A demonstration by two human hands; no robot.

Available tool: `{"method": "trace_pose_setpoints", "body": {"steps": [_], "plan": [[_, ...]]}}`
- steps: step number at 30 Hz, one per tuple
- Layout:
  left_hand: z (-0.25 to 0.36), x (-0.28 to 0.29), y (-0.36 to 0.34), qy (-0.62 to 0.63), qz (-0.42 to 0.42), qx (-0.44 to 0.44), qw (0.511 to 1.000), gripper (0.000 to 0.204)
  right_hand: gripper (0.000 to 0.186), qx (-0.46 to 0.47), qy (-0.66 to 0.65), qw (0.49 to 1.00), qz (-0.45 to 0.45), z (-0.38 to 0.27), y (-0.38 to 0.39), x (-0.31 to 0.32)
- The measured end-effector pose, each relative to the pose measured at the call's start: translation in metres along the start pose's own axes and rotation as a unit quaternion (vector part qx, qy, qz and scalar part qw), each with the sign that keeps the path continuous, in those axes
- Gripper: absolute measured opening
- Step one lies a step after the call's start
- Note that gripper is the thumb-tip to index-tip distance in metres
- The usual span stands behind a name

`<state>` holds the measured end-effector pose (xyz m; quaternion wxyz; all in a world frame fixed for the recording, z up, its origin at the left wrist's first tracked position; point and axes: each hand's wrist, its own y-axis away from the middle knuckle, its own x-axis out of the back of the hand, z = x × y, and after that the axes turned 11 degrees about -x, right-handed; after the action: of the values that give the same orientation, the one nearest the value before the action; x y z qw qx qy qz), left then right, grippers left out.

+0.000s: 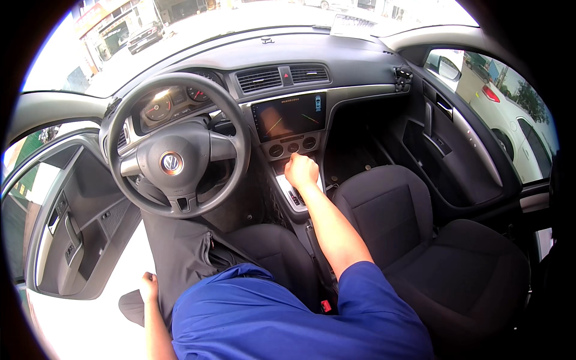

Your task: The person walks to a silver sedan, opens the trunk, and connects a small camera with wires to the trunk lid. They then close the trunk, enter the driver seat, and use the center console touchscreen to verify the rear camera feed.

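Observation:
My right hand (302, 170) is closed over the top of the gear lever, whose knob is hidden beneath my fingers. The silver gear shift panel (296, 200) shows just below the hand, on the centre console. Down by my left thigh, on the open-door side, my left hand (149, 287) has its fingers curled. What it holds, if anything, is hidden. The steering wheel (180, 207) stands in front of me, untouched by either hand. Ahead of my right hand are round control knobs (293, 147) and a lit screen (290, 118) with guide lines.
The driver's door (78, 234) hangs open at the left. The dark passenger seat (384, 210) is to the right, beside the closed passenger door (450, 138). A red buckle (326, 306) sits by my seat. Beyond the right window is a white car (516, 132).

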<state>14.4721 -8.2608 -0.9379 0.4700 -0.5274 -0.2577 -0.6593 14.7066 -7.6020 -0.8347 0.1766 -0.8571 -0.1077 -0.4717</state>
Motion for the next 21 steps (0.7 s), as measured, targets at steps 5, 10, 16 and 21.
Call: {"method": "trace_pose_setpoints", "body": {"steps": [5, 10, 16, 21], "plan": [[-0.002, 0.001, 0.001, -0.002, 0.006, -0.008, 1.000, 0.020, 0.022, 0.016, -0.001, 1.000, 0.002, 0.000, 0.001, 0.000], [-0.001, 0.000, -0.001, -0.005, -0.003, -0.012, 1.000, 0.020, 0.041, 0.109, 0.060, 0.992, -0.008, 0.006, -0.003, -0.003], [-0.005, 0.001, 0.002, -0.005, -0.004, -0.005, 1.000, 0.020, 0.082, 0.230, 0.044, 0.972, 0.020, -0.013, 0.011, -0.006], [0.000, 0.001, 0.000, 0.002, -0.016, 0.009, 1.000, 0.019, 0.088, 0.218, 0.050, 0.975, 0.017, -0.033, 0.011, -0.008]]}}
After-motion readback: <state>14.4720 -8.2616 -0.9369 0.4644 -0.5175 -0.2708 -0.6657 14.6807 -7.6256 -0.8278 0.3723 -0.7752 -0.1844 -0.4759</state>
